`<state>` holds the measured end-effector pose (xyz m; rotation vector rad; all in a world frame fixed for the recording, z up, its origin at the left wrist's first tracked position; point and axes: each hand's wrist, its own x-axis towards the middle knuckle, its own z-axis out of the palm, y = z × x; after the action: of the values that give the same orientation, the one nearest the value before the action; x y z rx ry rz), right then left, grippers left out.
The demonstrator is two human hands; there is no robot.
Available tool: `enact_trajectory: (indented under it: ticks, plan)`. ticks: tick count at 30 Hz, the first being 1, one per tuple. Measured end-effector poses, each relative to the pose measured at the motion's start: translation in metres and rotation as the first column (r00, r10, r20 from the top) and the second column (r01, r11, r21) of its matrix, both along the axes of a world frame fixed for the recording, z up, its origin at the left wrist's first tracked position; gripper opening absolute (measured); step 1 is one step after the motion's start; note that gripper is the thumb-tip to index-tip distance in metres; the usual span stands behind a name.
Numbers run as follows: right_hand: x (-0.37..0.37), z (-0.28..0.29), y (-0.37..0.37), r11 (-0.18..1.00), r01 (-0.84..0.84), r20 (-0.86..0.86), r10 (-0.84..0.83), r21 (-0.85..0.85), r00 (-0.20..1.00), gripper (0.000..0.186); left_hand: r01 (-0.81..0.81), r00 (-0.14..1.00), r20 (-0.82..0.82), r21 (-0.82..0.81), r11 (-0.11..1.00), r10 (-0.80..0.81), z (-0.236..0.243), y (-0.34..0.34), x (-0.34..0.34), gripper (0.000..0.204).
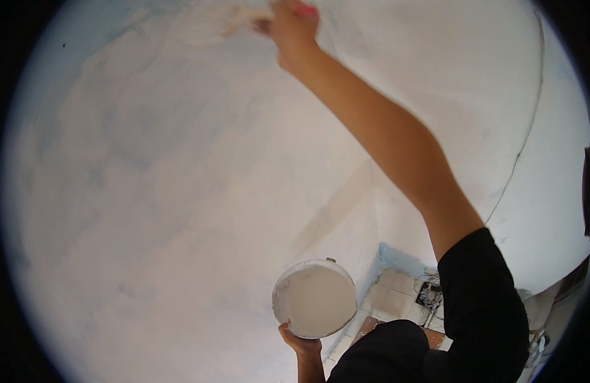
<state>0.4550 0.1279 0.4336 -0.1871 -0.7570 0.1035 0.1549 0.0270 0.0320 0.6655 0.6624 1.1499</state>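
Observation:
My left hand [300, 339] grips the near rim of a round bucket [279, 299], thumb over the edge and fingers underneath. Pale off-white paint [321, 300] fills much of the bucket. High up at the top edge, my right hand [296, 32] is closed round a paintbrush [261, 25] with a pinkish-red handle. Motion blurs its bristle end, which is at the wall [180, 191]. Whitish, uneven paint covers most of that wall, with bluish patches showing through.
At the lower right lies a tiled floor [389, 292] with tangled wires [429, 293] on it. A thin cable [518, 156] runs down the right-hand wall. The two walls meet in a corner beyond the bucket, with a light blue strip [400, 257] at the base.

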Motion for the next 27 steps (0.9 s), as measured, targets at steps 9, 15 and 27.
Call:
enact_trajectory:
  ticks: [9, 15, 27]
  plan:
    - [0.074, -0.193, -0.02, 0.632, 0.373, -0.018, -0.522, -0.679, 0.853, 0.014, 0.114, 0.994, 0.008, -0.034, 0.993, -0.113, -0.01, 0.017, -0.01, 0.059]
    - [0.013, -0.062, 0.03, 0.709, 0.501, 0.028, -0.564, -0.496, 0.825, 0.012, 0.092, 0.994, 0.059, -0.028, 0.995, -0.09, -0.005, 0.011, -0.006, 0.056]
    - [-0.026, -0.173, -0.001, 0.975, -0.026, -0.085, 0.008, -0.219, 0.996, 0.037, 0.032, 0.995, 0.091, -0.041, 0.999, -0.029, -0.003, 0.004, -0.002, 0.057]
